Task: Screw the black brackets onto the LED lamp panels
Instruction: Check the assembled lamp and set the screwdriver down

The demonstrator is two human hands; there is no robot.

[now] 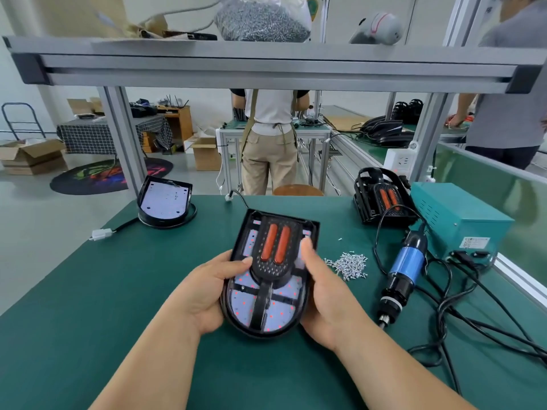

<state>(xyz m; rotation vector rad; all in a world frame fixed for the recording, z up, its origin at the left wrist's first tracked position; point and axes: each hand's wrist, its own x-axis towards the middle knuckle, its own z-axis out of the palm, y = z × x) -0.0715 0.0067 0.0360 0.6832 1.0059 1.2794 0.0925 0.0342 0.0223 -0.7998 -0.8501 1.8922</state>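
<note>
1. Gripping LED lamp panel (268,309) at its left edge with left hand (207,294), fingers closed on housing, thumb laid across panel face beside black bracket (273,255).
2. Gripping same panel at its right edge with right hand (321,294), fingers wrapped under housing, thumb resting on rim.
3. Panel position: centre of green table (88,291), rounded end toward 6 o'clock, squared end toward 12 o'clock.
4. Bracket position: seated on panel face, two orange bars upward, stem running toward 6 o'clock.
5. Loose screws (349,264): piled at 3 o'clock, just beside right hand.
6. Electric screwdriver (404,270): lying at 3 o'clock beyond screws, untouched.
7. Second panel (165,202): at 10 o'clock, well apart.
8. Assembled stack (381,199): at 1 o'clock.
</note>
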